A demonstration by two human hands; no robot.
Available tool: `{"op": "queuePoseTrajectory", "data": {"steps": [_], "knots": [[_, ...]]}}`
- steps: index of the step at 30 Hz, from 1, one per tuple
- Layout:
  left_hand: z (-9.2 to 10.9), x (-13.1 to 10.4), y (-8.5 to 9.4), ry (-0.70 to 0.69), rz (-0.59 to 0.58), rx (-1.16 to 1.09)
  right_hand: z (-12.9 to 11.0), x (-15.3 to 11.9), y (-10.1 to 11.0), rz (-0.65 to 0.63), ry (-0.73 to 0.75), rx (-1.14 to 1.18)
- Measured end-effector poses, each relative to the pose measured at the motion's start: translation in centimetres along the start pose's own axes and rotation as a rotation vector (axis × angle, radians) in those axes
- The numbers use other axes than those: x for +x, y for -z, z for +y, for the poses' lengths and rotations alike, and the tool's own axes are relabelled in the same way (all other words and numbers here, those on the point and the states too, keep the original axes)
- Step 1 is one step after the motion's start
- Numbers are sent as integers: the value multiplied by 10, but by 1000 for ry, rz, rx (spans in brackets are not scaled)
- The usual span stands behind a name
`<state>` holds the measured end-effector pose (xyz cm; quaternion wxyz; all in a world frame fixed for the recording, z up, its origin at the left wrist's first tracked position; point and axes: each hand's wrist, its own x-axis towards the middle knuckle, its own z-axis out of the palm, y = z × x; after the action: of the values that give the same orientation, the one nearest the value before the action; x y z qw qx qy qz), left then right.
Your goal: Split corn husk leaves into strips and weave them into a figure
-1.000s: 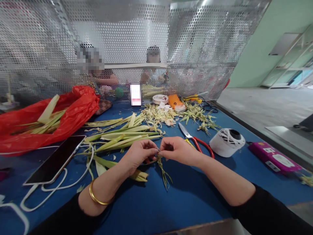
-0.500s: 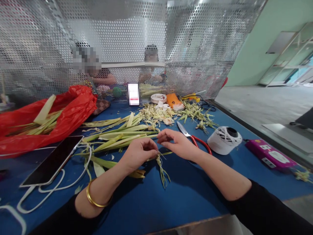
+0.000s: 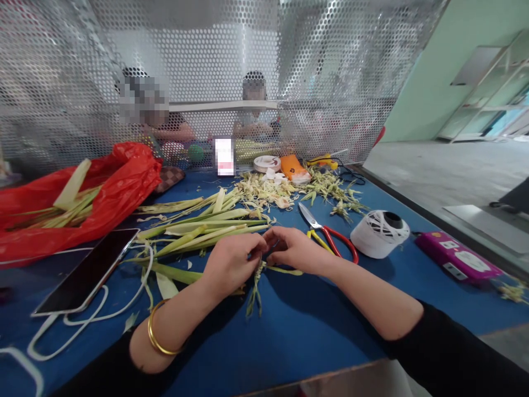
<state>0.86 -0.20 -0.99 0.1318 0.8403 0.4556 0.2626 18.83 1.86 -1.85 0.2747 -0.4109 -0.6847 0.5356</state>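
My left hand (image 3: 236,259) is closed on a small braided piece of green plant strands (image 3: 256,286), whose loose ends hang below the fingertips. Beside it, my right hand (image 3: 294,249) has its fingertips pinched together, touching the left fingertips; what they hold is too small to make out. A thin green strip (image 3: 289,271) sticks out under the right hand. Long pale green leaves (image 3: 198,234) lie behind and left of the hands. Red-handled scissors (image 3: 330,234) rest beyond the right forearm, with yellow handles (image 3: 316,238) of another tool showing beside them.
A phone with a white cable (image 3: 88,275) and a red bag of leaves (image 3: 136,176) lie left. Plant scraps (image 3: 268,190) are at the back. A white thread cone (image 3: 379,234) and purple pack (image 3: 457,256) are right. People sit behind a perforated metal screen (image 3: 198,66).
My right fingertips have come down to meet the left ones. The braided piece has swung left, and yellow handles now show beside the scissors.
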Motion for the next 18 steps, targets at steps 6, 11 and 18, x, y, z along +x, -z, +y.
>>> {"op": "queuePoseTrajectory", "data": {"steps": [6,11,18], "knots": [[-3,-1,-8,-194,95,409,7,2,-7,-48,9,179],[-2,-3,-7,-267,176,512,4,1,-6,-20,33,152],[-4,-2,-5,-256,283,314,0,0,-1,39,44,196]]}}
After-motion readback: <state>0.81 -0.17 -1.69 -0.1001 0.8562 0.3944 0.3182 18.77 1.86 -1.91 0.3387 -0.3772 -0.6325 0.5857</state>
